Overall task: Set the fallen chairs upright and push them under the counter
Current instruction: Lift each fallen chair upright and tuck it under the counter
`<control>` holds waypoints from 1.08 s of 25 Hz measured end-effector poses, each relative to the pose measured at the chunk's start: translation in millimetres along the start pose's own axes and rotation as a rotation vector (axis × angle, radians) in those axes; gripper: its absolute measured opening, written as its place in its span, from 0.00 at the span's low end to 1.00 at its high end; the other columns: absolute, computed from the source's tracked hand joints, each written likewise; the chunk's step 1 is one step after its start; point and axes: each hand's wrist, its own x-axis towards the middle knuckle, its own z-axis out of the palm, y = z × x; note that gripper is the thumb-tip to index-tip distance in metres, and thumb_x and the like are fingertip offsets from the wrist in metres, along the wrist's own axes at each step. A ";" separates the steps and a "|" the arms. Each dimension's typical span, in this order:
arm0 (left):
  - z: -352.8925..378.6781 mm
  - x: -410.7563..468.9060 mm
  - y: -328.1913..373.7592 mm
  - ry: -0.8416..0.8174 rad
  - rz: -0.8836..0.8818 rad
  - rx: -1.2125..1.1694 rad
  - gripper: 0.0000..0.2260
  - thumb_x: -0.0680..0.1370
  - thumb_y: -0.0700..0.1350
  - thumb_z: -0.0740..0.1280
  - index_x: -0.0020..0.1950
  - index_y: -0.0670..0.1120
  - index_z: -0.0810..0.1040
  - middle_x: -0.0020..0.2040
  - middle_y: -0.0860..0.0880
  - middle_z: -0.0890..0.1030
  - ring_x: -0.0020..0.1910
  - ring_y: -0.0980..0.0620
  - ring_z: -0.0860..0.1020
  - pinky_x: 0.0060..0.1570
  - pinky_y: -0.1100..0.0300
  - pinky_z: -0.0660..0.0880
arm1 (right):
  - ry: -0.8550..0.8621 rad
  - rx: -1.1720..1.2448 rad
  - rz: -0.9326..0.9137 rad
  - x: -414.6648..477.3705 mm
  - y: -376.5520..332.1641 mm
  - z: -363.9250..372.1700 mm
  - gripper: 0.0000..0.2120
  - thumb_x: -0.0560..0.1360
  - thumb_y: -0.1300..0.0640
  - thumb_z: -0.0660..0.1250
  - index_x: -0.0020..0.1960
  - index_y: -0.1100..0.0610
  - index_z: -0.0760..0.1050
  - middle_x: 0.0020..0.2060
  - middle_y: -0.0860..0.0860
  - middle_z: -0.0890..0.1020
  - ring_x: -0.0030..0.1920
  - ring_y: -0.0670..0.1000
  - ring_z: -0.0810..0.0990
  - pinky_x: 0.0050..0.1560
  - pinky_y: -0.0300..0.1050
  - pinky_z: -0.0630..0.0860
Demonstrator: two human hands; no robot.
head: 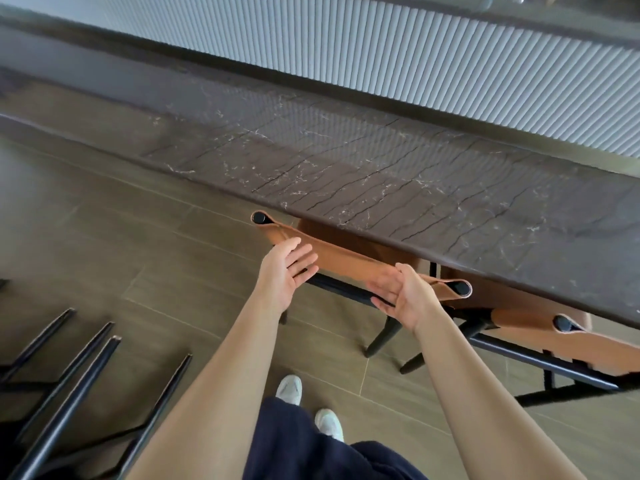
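Chair with a tan leather backrest and black metal frame (346,258) stands upright at the centre of the frame, its seat tucked under the dark veined marble counter (381,174). The left hand (287,271) has straight, spread fingers at the left part of the backrest, and the right hand (405,296) is loosely spread near the backrest's right end. Neither grips anything, and whether they touch the leather I cannot tell. A second tan leather chair (595,344) stands upright under the counter at the right edge. In the lower left, a fallen chair's black legs (69,386) stick up above the brown tiled floor (104,220). White shoes (289,388) show at the bottom centre.
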 end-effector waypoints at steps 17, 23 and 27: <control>-220.7 -209.0 -22.0 0.291 0.362 -0.027 0.09 0.81 0.41 0.60 0.57 0.43 0.79 0.52 0.44 0.84 0.52 0.45 0.83 0.53 0.52 0.78 | -0.432 -0.462 -0.136 -130.8 152.7 129.3 0.10 0.80 0.56 0.61 0.52 0.54 0.82 0.48 0.52 0.86 0.50 0.51 0.84 0.52 0.47 0.78; -338.8 -324.0 -38.8 0.444 0.401 -0.106 0.09 0.81 0.39 0.61 0.56 0.42 0.80 0.52 0.43 0.84 0.52 0.45 0.83 0.54 0.52 0.78 | -0.589 -0.577 -0.097 -210.6 280.1 183.7 0.11 0.80 0.57 0.61 0.50 0.53 0.83 0.45 0.51 0.87 0.47 0.51 0.85 0.49 0.47 0.78; -401.1 -387.5 -51.5 0.524 0.442 -0.155 0.10 0.80 0.39 0.61 0.57 0.42 0.79 0.52 0.43 0.84 0.52 0.46 0.83 0.52 0.54 0.78 | -0.687 -0.653 -0.084 -256.4 348.9 211.5 0.11 0.80 0.57 0.61 0.51 0.54 0.82 0.48 0.52 0.87 0.50 0.51 0.85 0.47 0.47 0.77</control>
